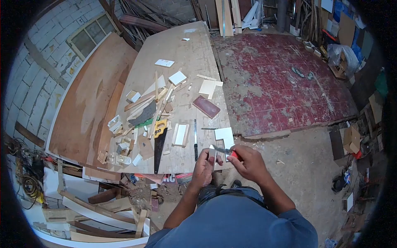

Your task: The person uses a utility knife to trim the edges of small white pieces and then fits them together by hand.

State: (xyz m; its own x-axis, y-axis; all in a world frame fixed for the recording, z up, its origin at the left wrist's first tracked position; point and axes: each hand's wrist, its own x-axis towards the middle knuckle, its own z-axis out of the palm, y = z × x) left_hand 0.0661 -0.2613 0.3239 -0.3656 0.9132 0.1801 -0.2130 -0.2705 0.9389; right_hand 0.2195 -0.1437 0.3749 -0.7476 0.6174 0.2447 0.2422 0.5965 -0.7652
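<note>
My left hand (202,168) is closed on a small thin white piece (212,151), held upright just past the front edge of the wooden worktable (186,49). My right hand (249,164) grips a red-handled knife (234,155). Its greyish blade points left and reaches the white piece near its top; whether it touches cannot be made out. Just beyond both hands, an L-shaped white board (224,135) lies at the table's corner. To their left are a black-and-silver long thin tool (195,140) and a handsaw (160,142) with a yellow handle.
Wood strips and offcuts (163,97) are heaped on the table's left half. A dark red block (206,106) and white-faced pieces (180,134) lie nearby. A large plywood panel (89,99) leans at left. Right of the table is a raised red tiled floor (285,82) with sandals (302,73).
</note>
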